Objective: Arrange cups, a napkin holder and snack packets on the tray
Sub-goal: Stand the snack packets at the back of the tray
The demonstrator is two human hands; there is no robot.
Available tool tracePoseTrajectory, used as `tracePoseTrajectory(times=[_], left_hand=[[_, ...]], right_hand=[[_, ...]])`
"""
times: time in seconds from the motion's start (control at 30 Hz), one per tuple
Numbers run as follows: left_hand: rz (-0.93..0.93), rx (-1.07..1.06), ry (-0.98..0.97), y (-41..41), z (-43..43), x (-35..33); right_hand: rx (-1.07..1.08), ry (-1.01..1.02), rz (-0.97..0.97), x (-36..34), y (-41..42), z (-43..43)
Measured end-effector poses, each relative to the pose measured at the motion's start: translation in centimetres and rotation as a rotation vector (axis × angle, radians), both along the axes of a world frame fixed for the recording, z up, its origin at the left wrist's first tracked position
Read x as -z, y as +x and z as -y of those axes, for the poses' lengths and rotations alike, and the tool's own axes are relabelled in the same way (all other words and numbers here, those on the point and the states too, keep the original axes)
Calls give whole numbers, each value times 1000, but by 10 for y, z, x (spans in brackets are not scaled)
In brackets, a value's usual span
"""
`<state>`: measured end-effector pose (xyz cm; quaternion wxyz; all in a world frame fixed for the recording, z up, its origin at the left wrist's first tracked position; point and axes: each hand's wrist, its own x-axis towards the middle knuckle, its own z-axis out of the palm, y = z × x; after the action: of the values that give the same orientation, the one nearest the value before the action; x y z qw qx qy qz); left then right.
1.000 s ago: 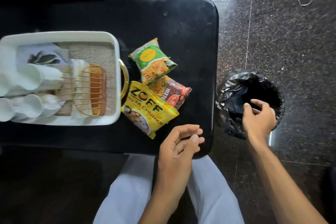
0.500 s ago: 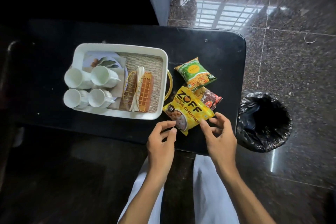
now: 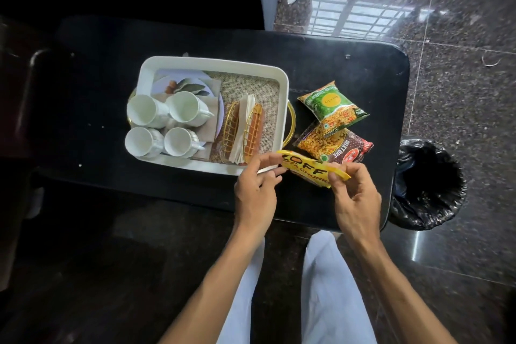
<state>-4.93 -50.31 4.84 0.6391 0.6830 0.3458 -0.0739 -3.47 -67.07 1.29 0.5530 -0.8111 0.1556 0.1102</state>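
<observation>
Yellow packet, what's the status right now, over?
Left hand and right hand pinch the yellow packet, lifted beside the tray. Green packet, brown packet on table. Nothing blocking.

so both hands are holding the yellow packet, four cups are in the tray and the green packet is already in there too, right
Not quite. The head view shows the green packet on the black table, outside the tray. Both the left hand and right hand do hold the yellow packet, and four cups are in the tray.
</observation>
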Motion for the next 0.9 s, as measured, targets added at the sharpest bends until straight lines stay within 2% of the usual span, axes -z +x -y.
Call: tracePoseTrajectory(times=[0.13,0.27,0.43,0.5,0.63,0.9], left_hand=[[62,32,29,-1,-28,-9],[155,110,36,0,-50,-21],[162,335,-167,3,-82,-40],[158,356,-138,5,-98,-45],[201,287,-49,10,-132,-57],[228,54,-29,29,-179,-73]], right_hand=[[16,30,58,-24,-6,-8],[56,150,151,-60,-1,-21],[74,252,178,-97,10,-57],[92,272,158,-107,15,-75],[92,323,77,-116,22,-111],[-194,282,-44,-114,37,-165]])
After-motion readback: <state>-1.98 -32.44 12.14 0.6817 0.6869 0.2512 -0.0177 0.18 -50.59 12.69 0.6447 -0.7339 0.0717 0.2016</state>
